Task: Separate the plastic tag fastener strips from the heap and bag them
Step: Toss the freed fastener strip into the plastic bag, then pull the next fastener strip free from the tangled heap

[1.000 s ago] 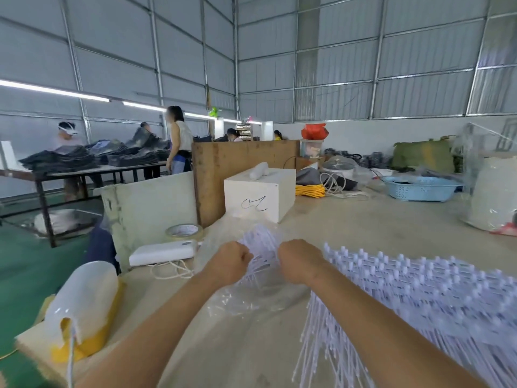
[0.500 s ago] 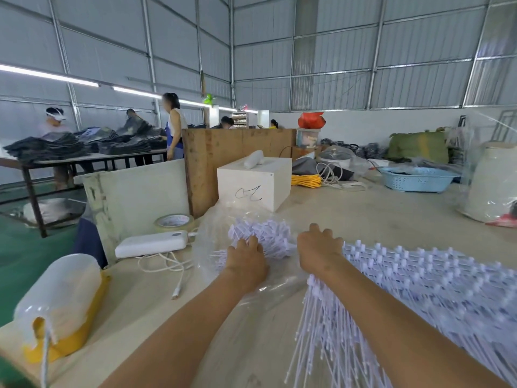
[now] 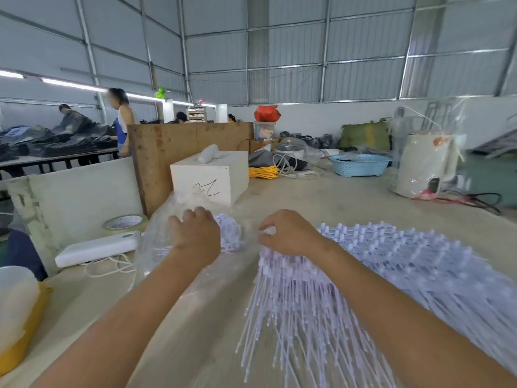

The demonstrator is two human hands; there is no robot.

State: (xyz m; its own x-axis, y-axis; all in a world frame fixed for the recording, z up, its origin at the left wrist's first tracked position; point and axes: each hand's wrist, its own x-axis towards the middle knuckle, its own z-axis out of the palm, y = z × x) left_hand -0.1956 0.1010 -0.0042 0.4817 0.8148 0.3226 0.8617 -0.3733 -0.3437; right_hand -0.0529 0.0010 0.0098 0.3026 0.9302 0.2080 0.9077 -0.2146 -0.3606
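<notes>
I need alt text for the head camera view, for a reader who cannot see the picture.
A person's left hand holds a clear plastic bag with some white tag fastener strips inside, while the right hand pinches the top of a big heap of strips on a beige table. A white box, a tape roll and a blue basket lie behind.

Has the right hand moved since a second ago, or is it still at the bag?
Yes. The right hand has left the clear bag and gone right onto the heap of fastener strips, judged against the white box.
</notes>
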